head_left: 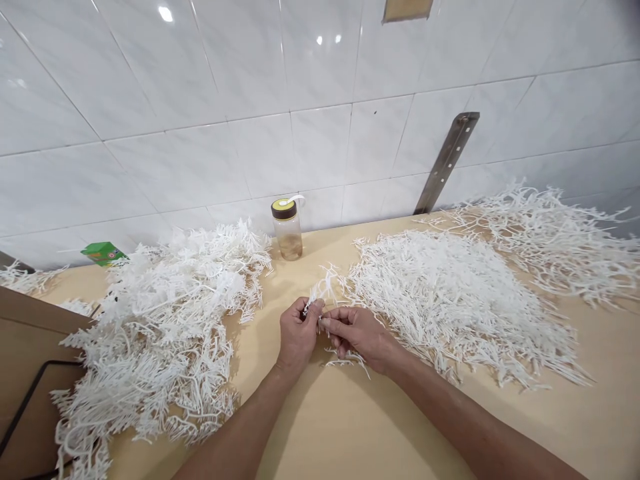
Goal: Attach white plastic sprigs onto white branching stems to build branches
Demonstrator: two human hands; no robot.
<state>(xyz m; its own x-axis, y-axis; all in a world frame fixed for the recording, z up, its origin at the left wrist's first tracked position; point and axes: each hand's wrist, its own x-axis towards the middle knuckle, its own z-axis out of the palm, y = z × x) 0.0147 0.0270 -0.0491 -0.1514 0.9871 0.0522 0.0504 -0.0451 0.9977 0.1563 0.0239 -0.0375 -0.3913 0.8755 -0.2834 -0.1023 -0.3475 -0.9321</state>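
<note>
Both hands meet over the wooden table [310,433], between two heaps of white branching plastic sprigs. My left hand [297,333] is closed, thumb against fingers, pinching a white plastic sprig [326,285] whose branched tips stick up above it. Close against it, my right hand [359,335] is also closed, its thumb and forefinger pinching at the lower part of the same sprig. The exact spot where the fingertips grip is partly hidden. Beneath the right hand, a few loose white strands [350,360] lie on the table.
A tall heap of frilled white sprigs [170,333] spreads at left, and a flatter heap of white strands [450,293] at right. Another pile [555,233] lies far right. Near the tiled wall stand a bottle [289,237] and green box [103,253]. A cardboard box [35,373] is at left.
</note>
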